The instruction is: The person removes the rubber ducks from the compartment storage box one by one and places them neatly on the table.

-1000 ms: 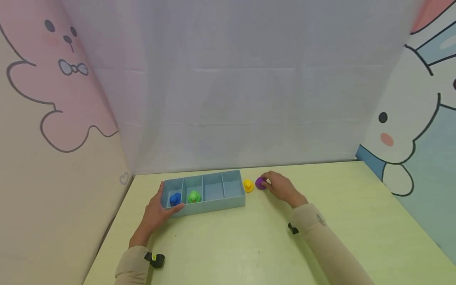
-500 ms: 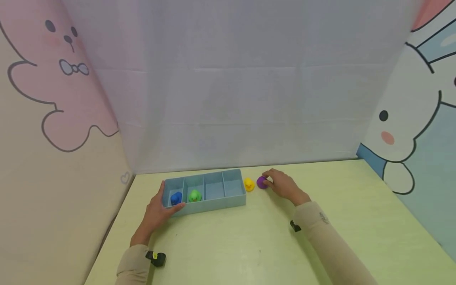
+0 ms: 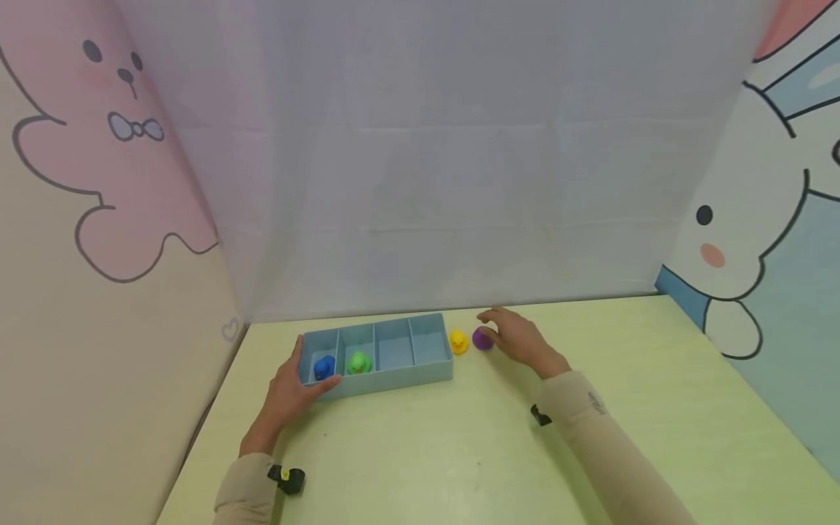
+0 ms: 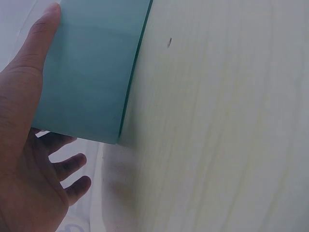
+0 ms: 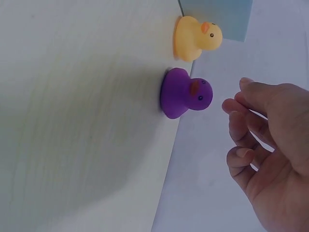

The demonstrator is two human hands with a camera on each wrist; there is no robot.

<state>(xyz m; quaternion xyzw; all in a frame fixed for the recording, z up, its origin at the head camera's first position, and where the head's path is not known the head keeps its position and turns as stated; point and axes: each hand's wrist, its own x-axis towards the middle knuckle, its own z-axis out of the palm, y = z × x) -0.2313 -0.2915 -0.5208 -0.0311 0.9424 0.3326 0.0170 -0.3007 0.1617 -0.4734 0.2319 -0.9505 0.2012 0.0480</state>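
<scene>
A pale blue box [image 3: 407, 375] with several compartments in a row stands near the table's back. My left hand [image 3: 289, 394] grips its left end, thumb along the front wall and fingers at the end wall; the left wrist view shows the thumb [image 4: 36, 43] against the box [image 4: 91, 72]. Inside, a blue rubber duck [image 3: 324, 367] sits in the leftmost compartment and a green one [image 3: 359, 363] in the second. Right of the box stand a yellow rubber duck [image 3: 459, 341] and a purple rubber duck [image 5: 181, 94]. My right hand [image 3: 521, 341] hovers by the purple duck, fingers loosely bent and holding nothing.
The pale yellow table [image 3: 420, 452] carries everything. A white sheet [image 3: 420, 182] hangs right behind its back edge. Printed side panels stand left and right, with a pink bear [image 3: 125, 168] and a white rabbit [image 3: 741, 219].
My right hand's fingers have come off the purple duck and lifted slightly up, opening apart. The duck stays beside the yellow one. The left hand and the box stay in place.
</scene>
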